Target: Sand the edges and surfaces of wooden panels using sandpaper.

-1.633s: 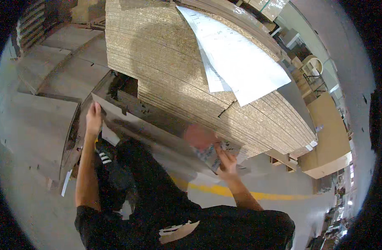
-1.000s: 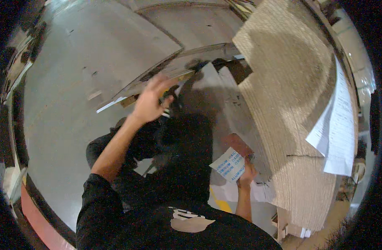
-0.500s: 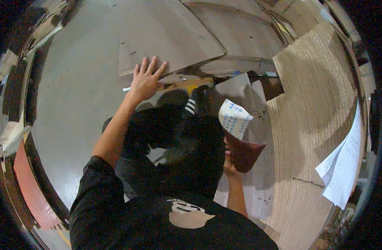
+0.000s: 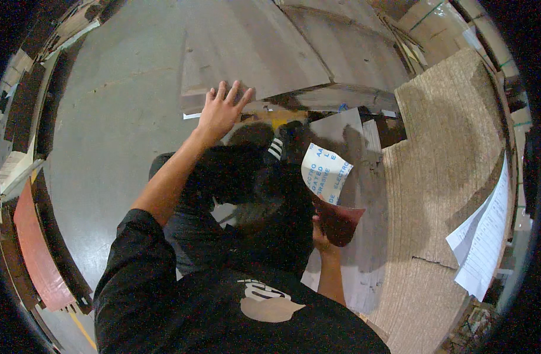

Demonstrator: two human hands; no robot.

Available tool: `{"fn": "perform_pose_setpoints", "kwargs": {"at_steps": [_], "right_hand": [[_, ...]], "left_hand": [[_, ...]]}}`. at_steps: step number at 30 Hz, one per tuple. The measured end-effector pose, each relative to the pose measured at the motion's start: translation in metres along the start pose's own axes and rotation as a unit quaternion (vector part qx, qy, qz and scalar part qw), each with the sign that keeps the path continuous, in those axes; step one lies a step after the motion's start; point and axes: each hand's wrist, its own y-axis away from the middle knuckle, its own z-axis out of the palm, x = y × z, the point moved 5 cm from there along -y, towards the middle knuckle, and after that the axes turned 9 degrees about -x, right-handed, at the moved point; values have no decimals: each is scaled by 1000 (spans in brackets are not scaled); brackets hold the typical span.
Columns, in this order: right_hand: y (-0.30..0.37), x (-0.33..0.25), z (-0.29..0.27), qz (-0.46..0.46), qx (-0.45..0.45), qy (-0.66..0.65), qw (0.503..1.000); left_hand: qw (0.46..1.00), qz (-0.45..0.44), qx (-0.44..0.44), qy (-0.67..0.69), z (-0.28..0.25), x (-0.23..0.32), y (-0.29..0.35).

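Observation:
My left hand (image 4: 221,113) lies with spread fingers on the near edge of a large grey-brown wood sheet (image 4: 247,53). Nothing is held in it. In my right hand (image 4: 322,234) is a curled piece of sandpaper (image 4: 326,171), gripped at its lower part. Its pale printed backing faces up at the top, and the dark red-brown grit side shows below where it bends. Some fingers of the right hand are hidden behind the sandpaper. Beneath that hand is another grey-brown sheet (image 4: 365,248) beside my legs.
To the right lies a long stack of striped wood boards (image 4: 441,153). White paper sheets (image 4: 480,236) hang at its outer edge. A red panel (image 4: 40,248) stands at the left beyond the grey floor (image 4: 111,135). Cardboard boxes (image 4: 435,23) sit at the far right.
The view has shifted slightly, so the sheet and my left hand appear a little farther right. The sandpaper in my right hand has moved slightly left and flexed. Both hands keep their contacts.

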Motion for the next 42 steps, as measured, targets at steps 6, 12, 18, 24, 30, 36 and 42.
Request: {"fn": "perform_pose_setpoints", "kwargs": {"at_steps": [6,12,18,24,30,36,42], "right_hand": [[-8,-21,2,6,-7,111,994],[-11,-44,7,-38,-18,146,988],[-7,68,9,-140,183,464,855],[-118,-100,28,-307,-47,365,878],[-106,-84,-20,-360,36,34,932],[-83,-112,-91,-18,191,-96,977],[-63,-90,-169,-170,364,-155,903]], "left_hand": [[999,24,-20,14,-4,-13,-4],[995,81,-1,-65,-30,-7,6],[977,206,1,-50,-73,36,53],[954,283,-63,71,-173,83,132],[934,258,112,219,-292,84,140],[901,121,330,254,-300,14,66],[911,182,275,248,-334,20,-63]]}}
